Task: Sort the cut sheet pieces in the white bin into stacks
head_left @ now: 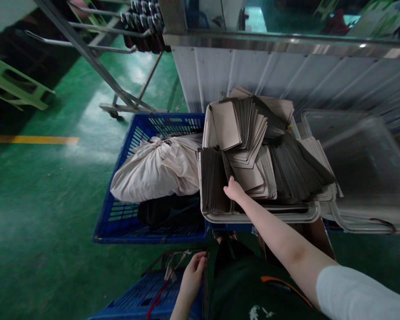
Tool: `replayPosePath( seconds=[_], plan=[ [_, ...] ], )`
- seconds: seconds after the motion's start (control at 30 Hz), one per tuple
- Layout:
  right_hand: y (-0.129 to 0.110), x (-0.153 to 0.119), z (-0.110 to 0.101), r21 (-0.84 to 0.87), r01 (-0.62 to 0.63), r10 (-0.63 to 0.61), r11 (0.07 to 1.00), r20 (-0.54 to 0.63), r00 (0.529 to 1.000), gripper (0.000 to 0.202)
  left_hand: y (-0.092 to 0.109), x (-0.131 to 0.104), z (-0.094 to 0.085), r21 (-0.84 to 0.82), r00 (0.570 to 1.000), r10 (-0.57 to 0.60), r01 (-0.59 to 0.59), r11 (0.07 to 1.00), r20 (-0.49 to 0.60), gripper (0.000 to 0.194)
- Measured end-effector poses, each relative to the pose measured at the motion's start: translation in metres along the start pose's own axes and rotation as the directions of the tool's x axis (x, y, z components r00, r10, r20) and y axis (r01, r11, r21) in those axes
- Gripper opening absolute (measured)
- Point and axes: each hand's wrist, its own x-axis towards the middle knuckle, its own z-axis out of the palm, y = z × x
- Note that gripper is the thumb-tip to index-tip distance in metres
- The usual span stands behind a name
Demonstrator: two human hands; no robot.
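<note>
My right hand point(235, 190) reaches into a white plastic bin point(260, 218) and is closed on the edge of a grey-brown card sheet point(227, 165). This sheet stands upright beside a tight row of similar cards point(211, 180) at the bin's left end. Loose stacks of cards point(248, 126) lie tilted and fanned out in the rest of the bin. Low down, my left hand point(193, 271) is beside a lower blue crate point(173, 289) with a red cord. Its fingers are bent together; whatever is between them cannot be made out.
Left of the bin, a blue crate point(130, 240) holds a tied white cloth bundle point(160, 171) and dark material. A clear plastic bin point(363, 173) stands to the right. Behind are a corrugated wall point(220, 71) and a wheeled metal rack point(96, 58). A green stool point(16, 84) is far left.
</note>
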Motion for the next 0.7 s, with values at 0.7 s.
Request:
replayPosePath(
  seconds=[0.7],
  plan=[
    [0.003, -0.169, -0.139, -0.083, 0.988, -0.919, 0.130, 0.365, 0.151, 0.050, 0.121, -0.076, 0.029, -0.824, 0.883, 0.353, 0.065, 0.562, 0.310, 0.080]
  ],
)
